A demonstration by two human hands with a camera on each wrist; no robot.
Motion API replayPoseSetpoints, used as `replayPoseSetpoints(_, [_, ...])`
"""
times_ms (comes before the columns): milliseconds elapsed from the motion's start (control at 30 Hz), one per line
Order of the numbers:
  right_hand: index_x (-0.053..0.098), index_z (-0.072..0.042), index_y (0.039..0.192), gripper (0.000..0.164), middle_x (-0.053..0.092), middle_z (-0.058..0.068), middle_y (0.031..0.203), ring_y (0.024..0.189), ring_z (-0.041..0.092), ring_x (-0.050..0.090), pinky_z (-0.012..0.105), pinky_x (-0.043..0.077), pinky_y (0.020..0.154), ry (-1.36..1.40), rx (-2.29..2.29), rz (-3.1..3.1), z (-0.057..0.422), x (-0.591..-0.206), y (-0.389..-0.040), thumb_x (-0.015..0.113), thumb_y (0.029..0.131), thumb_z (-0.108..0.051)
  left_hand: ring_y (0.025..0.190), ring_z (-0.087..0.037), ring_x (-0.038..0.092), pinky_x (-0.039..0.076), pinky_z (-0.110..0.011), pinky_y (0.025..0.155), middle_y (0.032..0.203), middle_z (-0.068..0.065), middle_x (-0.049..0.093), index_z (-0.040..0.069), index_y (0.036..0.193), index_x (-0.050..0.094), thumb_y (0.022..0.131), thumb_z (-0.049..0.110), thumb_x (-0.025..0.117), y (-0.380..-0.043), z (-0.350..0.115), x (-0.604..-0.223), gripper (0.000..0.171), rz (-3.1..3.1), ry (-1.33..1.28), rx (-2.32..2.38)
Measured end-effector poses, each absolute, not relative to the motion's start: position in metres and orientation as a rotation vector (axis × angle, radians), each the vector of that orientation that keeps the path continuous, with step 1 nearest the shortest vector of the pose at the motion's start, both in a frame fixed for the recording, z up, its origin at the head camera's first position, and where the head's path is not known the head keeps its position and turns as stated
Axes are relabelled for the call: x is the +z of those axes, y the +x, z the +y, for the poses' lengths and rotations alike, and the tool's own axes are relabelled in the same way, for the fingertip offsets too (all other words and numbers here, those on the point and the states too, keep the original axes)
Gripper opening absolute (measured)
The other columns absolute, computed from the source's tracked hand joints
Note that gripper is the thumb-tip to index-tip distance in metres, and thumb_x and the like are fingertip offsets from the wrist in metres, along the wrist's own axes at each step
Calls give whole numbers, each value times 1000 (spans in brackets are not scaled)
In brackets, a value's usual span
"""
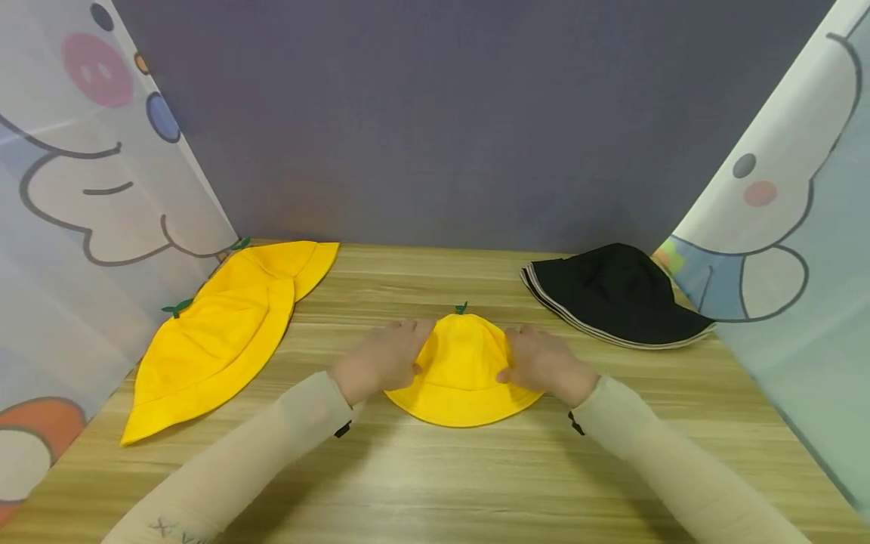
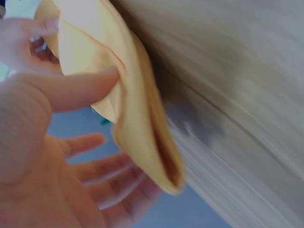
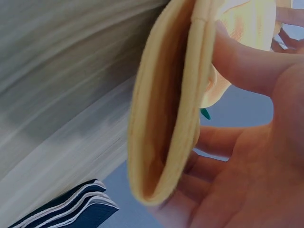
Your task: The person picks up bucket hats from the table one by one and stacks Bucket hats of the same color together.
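A yellow bucket hat with a green sprout on its crown lies folded flat in the middle of the head view, brim toward me. My left hand grips its left side. On the right side my right hand grips it likewise. In the left wrist view the thumb lies on the near face of the brim, with fingertips behind it. The right wrist view shows the brim parted at its corner, the right thumb on one face and fingers behind.
Two more yellow hats with green sprouts overlap on the wooden table at the left. Black hats with pale-edged brims lie stacked at the back right. A grey panel stands behind, and cartoon-printed sheets border both sides.
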State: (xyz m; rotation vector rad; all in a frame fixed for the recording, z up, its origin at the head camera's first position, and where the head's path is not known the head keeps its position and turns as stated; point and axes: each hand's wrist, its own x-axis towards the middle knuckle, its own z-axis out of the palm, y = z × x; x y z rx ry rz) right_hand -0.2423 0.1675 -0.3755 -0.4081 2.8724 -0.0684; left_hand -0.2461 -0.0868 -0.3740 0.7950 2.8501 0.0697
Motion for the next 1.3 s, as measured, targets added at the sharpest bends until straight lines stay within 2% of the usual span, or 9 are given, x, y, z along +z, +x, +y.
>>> replayPoseSetpoints(100, [57,4,133,68,62,20,121,108,36,62,52,53,87,-415,-24,2897,165,-377,-240,78,88,-43,131,-36,51,51,-52,97,150,-16,46,19,158,34,97,31,70,-238,-80,-373,72,2869,866,-41])
replayPoseSetpoints(200, [59,3,128,63,62,19,116,104,35,61,52,53,85,-422,11,2920,163,-376,-238,79,88,-42,137,-37,46,48,-57,100,153,-13,44,26,160,33,99,46,64,-234,-73,-373,71,2843,896,-123])
replayPoseSetpoints(300, [61,3,122,58,61,18,110,98,33,60,51,54,82,-440,35,2935,162,-375,-235,80,88,-40,141,-39,41,42,-62,104,156,-12,41,30,161,32,97,59,60,-232,-69,-375,76,2794,866,-139])
replayPoseSetpoints(467, [65,3,112,55,59,16,102,89,30,56,47,56,73,-459,102,2960,161,-373,-231,81,86,-42,145,-41,34,36,-64,109,160,-11,37,34,162,29,94,62,60,-233,-64,-380,79,2737,837,-139])
replayPoseSetpoints(567, [65,3,115,55,58,16,103,89,31,56,46,56,70,-482,149,2971,159,-372,-228,81,86,-42,145,-40,34,37,-64,108,160,-10,37,34,161,29,95,62,59,-233,-63,-381,79,2726,837,-169])
replayPoseSetpoints(700, [63,1,126,56,57,18,113,98,33,57,47,57,69,-560,188,2951,153,-372,-223,79,89,-38,144,-41,35,38,-64,106,159,-9,39,35,161,30,94,63,58,-233,-62,-381,78,2715,829,-195])
replayPoseSetpoints(800, [59,0,136,65,56,20,128,110,36,58,52,56,77,-586,128,2897,146,-372,-221,77,90,-43,142,-41,37,39,-64,106,158,-9,40,35,161,30,94,63,58,-232,-61,-381,78,2714,836,-199])
replayPoseSetpoints(933, [56,0,142,79,51,25,143,122,44,55,61,49,94,-574,24,2821,138,-374,-221,75,88,-53,141,-41,38,40,-64,105,158,-10,40,34,161,30,94,63,57,-232,-60,-381,79,2716,839,-222])
replayPoseSetpoints(1300, [59,1,137,82,50,28,142,121,46,53,60,47,98,-609,101,2755,133,-377,-232,75,85,-60,143,-38,36,37,-63,109,158,-8,40,32,162,29,94,65,54,-231,-61,-382,80,2716,825,-267])
